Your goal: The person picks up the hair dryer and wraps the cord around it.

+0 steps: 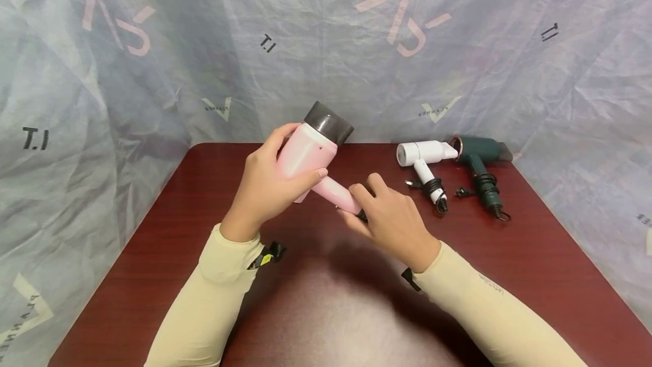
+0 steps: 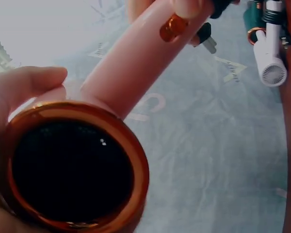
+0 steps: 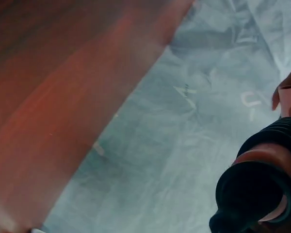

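Observation:
A pink hair dryer [image 1: 308, 150] with a dark nozzle [image 1: 328, 122] is held up above the table, tilted. My left hand [image 1: 267, 183] grips its barrel, thumb across the near side and fingers around the back. In the left wrist view the dryer's copper-coloured ring [image 2: 141, 170] surrounds a dark round end, and an orange switch [image 2: 173, 28] shows on the handle. My right hand [image 1: 392, 217] holds the lower handle. Black cord [image 3: 276, 133] is wound around the handle's end in the right wrist view.
On the dark red table [image 1: 326, 310], a white hair dryer [image 1: 430, 153] and a dark green hair dryer [image 1: 479, 150] lie side by side at the back right, cords wrapped around their handles. A grey printed sheet [image 1: 326, 44] hangs behind the table and along its sides.

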Motion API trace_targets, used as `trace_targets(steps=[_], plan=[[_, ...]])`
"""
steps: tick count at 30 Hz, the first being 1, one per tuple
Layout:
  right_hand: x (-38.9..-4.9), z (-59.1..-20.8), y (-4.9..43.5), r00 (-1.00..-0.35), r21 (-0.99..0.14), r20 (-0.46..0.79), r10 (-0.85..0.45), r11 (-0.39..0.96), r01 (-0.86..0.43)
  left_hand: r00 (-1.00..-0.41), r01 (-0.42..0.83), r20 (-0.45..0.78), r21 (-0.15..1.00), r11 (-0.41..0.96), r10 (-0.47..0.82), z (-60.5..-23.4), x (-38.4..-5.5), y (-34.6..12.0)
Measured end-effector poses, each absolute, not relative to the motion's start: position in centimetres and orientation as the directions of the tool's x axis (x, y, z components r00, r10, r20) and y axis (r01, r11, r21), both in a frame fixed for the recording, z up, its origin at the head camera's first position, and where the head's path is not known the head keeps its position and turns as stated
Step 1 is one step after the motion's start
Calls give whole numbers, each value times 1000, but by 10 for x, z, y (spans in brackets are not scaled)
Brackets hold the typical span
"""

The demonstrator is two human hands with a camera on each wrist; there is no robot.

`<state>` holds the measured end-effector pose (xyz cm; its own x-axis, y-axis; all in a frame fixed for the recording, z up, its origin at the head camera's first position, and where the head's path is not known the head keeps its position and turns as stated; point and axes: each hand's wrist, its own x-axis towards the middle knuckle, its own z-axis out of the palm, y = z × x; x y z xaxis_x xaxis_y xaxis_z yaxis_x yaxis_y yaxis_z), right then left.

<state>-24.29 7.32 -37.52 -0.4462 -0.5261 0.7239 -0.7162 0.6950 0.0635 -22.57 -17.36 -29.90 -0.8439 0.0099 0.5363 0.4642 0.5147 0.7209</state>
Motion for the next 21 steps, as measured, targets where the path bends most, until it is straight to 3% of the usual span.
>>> trace_targets(steps=[4, 8, 13, 21], plan=[[-245, -381, 75, -529, 5, 667, -524, 714, -701, -775, 519, 632, 627, 581, 10, -303, -227, -165], [-256, -385, 77, -689, -89, 561, -459, 794, -601, -666, 619, 741, 488, 616, 82, -302, -219, -154], [-289, -390, 85, -864, -191, 431, -262, 909, -371, -637, 692, 747, 447, 566, 189, -299, -211, -143], [-340, -400, 94, -979, -209, 169, -118, 966, -153, -496, 818, 848, 383, 430, 189, -300, -207, -136]])
